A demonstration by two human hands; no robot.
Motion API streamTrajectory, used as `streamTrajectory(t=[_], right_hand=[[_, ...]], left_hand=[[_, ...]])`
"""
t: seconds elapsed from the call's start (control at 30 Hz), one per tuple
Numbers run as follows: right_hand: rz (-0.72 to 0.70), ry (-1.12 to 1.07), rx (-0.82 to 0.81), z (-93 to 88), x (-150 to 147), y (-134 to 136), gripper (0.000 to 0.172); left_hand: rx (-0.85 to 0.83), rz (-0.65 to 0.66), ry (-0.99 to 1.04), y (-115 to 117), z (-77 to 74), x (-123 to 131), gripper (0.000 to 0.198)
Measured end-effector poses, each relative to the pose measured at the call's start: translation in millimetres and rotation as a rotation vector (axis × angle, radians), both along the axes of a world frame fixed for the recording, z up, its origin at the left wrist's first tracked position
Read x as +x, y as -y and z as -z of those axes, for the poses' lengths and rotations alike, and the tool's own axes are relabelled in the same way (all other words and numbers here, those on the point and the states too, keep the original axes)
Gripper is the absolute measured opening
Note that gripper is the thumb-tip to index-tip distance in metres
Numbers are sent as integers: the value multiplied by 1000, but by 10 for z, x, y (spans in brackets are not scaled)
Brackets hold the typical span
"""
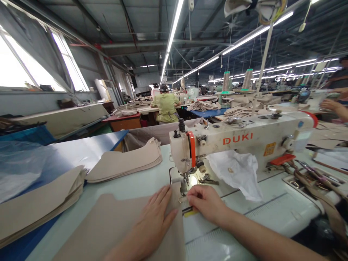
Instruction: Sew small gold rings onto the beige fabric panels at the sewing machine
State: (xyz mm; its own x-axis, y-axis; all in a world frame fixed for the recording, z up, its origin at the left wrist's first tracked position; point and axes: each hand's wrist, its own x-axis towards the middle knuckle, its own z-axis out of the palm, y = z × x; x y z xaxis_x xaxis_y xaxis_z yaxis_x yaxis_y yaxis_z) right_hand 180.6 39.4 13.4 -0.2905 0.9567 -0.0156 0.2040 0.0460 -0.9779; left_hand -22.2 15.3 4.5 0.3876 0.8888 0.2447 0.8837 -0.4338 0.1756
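Observation:
A large beige fabric panel [108,221] lies on the pale green table of a white sewing machine [239,134] marked DUKI. My left hand [154,221] rests flat on the panel with its fingers stretched toward the needle area. The panel's top right corner reaches up beside the presser foot [186,177]. My right hand [205,203] is just right of the panel's edge, thumb and fingers pinched together near the needle plate. Whatever sits between those fingertips is too small to make out. A lamp lights the spot by the needle.
Stacked beige panels [127,161] lie behind the left hand, and another stack [40,206] is at the far left. A white cloth [235,170] hangs on the machine bed. At right is a tray of tools and straps [315,181]. A co-worker [167,105] sits ahead.

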Motion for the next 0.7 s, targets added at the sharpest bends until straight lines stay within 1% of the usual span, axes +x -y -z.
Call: streamTrajectory(t=[0.13, 0.23, 0.4, 0.47, 0.5, 0.57, 0.63, 0.7], right_hand=[[-57, 32, -159, -70, -45, -86, 13], [-106, 66, -245, -126, -98, -158, 15], [-163, 134, -316, -189, -177, -270, 24], [-185, 162, -338, -205, -196, -300, 29], [-195, 174, -347, -213, -203, -310, 30], [-210, 197, -362, -234, -211, -323, 32], [-220, 221, -373, -264, -212, -328, 33], [-226, 244, -380, -300, -209, -329, 33]], left_hand=[[5, -43, -62, 120, 15, 116, 52], [-27, -88, -63, 203, 39, 216, 54], [-11, -141, 98, 237, 130, 232, 58], [8, -151, 164, 219, 136, 222, 58], [18, -149, 188, 202, 125, 221, 55], [52, -120, 216, 153, 75, 231, 44], [94, -55, 221, 84, 1, 253, 28], [135, 15, 207, 7, -72, 280, 22]])
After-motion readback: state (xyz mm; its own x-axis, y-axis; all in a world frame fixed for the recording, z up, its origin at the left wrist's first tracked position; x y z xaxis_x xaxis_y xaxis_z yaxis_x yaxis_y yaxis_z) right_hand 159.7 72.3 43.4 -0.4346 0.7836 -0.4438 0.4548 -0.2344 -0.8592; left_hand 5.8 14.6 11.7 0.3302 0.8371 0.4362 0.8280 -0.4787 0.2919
